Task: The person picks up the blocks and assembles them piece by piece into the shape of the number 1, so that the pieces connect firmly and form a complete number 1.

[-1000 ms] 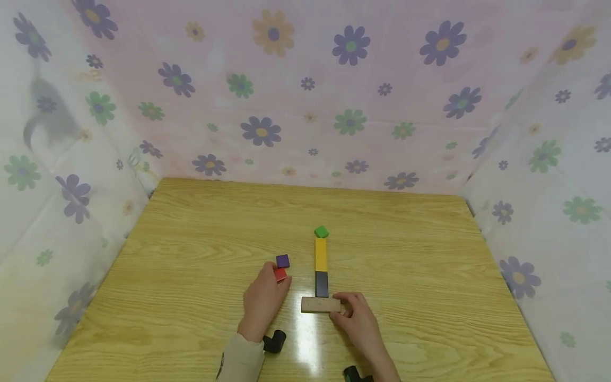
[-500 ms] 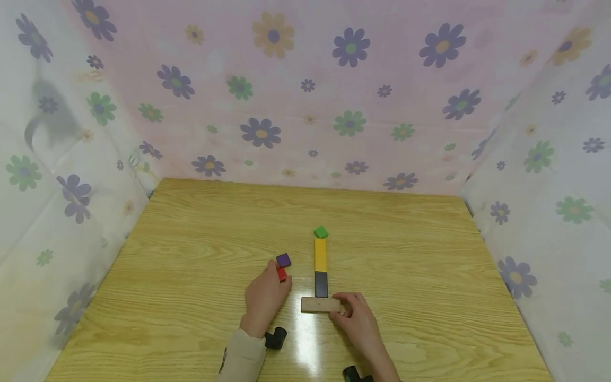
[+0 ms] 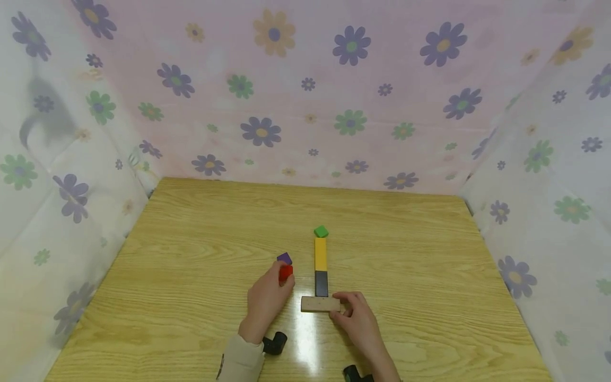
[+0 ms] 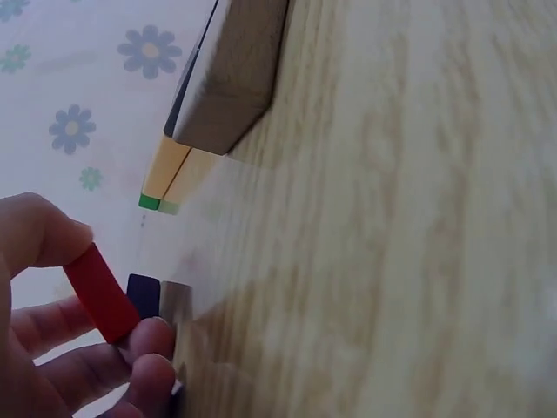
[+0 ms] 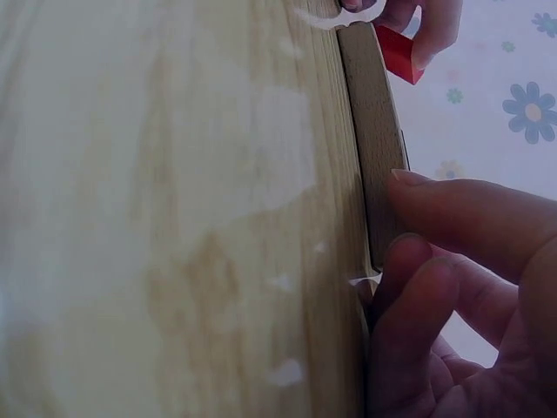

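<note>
My left hand (image 3: 267,296) pinches a small red block (image 3: 286,272) between thumb and fingers. In the left wrist view the red block (image 4: 102,294) stands tilted; whether its lower edge touches the table is hidden by fingertips. Just beyond it lies a purple block (image 3: 284,258), partly covered by the hand. My right hand (image 3: 359,322) holds the right end of a plain wooden block (image 3: 316,304) lying crosswise. From that block a black block (image 3: 322,284) and a yellow block (image 3: 321,254) run away in a line. A green block (image 3: 321,231) sits askew at the far end.
The wood-grain table (image 3: 406,249) is enclosed by flowered cloth (image 3: 305,106) at the back and both sides. A black fitting (image 3: 275,343) is at the left wrist, and another black fitting (image 3: 352,373) at the right wrist.
My left hand has shifted slightly right, and the red block in it is now tipped up. The purple block has turned and moved slightly. My right hand and the wooden block stay put.
</note>
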{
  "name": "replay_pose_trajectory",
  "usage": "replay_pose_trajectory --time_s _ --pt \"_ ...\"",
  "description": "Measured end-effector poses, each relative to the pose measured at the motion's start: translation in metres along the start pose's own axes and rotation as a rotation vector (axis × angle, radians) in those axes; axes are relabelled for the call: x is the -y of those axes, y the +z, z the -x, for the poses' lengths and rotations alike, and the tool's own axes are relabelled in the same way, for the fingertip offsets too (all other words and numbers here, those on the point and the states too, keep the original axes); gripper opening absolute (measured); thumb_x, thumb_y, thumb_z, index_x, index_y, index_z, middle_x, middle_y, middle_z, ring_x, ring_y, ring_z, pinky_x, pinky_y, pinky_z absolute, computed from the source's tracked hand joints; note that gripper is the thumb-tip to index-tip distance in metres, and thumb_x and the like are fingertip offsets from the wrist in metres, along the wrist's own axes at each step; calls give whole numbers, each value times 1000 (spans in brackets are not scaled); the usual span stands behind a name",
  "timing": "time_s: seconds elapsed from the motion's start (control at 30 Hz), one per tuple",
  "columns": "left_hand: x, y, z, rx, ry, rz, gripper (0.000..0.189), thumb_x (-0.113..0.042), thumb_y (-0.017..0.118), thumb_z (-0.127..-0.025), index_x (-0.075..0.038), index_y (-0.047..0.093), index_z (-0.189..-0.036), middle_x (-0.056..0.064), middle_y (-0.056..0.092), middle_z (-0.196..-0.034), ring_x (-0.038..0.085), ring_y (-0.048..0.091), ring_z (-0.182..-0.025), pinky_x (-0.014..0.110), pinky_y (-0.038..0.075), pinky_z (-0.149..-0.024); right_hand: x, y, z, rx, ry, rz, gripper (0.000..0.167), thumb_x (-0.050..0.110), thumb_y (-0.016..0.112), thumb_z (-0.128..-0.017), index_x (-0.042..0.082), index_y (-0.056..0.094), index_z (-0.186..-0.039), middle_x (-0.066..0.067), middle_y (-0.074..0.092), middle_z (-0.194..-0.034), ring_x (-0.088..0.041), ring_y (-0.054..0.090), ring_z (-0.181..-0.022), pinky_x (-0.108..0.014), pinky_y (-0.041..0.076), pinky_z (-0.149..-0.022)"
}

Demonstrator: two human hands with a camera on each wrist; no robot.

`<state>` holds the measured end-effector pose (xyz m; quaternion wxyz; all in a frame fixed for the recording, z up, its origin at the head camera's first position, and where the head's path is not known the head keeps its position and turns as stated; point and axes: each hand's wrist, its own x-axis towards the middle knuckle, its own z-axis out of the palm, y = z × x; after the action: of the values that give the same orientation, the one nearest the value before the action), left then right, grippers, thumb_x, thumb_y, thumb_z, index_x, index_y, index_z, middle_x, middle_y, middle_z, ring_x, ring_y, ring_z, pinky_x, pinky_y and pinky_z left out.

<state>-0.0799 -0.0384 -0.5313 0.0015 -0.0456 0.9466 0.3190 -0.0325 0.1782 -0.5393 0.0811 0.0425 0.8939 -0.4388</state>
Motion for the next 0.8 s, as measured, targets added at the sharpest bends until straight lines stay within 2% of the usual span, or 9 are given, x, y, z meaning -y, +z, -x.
replay_pose_trajectory --time_s 0.23,0.33,0.43,0.5,0.6,0.8 --pt "11 7 0 -49 12 174 32 -39 57 -83 -26 56 -112 -10 51 -69 7 45 -55 27 35 -46 -3 2 0 2 -1 8 34 28 73 -73 25 61 -104 6 48 -96 -9 44 -63 -22 36 -52" --pt "13 6 -1 -51 27 285 33 -36 58 -84 -26 55 -115 -10 52 -75 7 47 -58 26 38 -49 -4 2 0 -3 -2 8 34 27 73 -73 25 61 -104 6 48 -95 -9 44 -63 -22 36 -52" --pt "11 3 -4 -67 76 346 35 -34 59 -84 -25 54 -117 -9 53 -84 8 48 -62 26 40 -52 -4 1 0 -7 -4 4 34 27 73 -73 25 61 -105 5 48 -95 -9 44 -63 -22 36 -52" --pt "9 -2 -7 -85 108 350 35 -32 60 -84 -23 54 -118 -6 53 -87 9 48 -64 26 41 -53 -5 2 0 -2 -7 5 34 28 73 -73 25 61 -105 5 48 -95 -10 44 -64 -23 36 -53" --pt "3 -9 -12 -107 147 297 35 -31 60 -84 -21 55 -117 -2 52 -85 9 46 -66 26 40 -54 -5 1 0 2 -8 5 34 28 73 -73 25 61 -105 5 48 -95 -10 44 -64 -23 36 -53" --pt "-5 -21 -28 -99 198 196 36 -27 63 -82 -19 57 -117 1 54 -86 10 44 -65 26 37 -53 -7 2 -1 -6 -13 -3 35 27 73 -73 24 61 -105 5 48 -95 -10 44 -64 -23 36 -53"
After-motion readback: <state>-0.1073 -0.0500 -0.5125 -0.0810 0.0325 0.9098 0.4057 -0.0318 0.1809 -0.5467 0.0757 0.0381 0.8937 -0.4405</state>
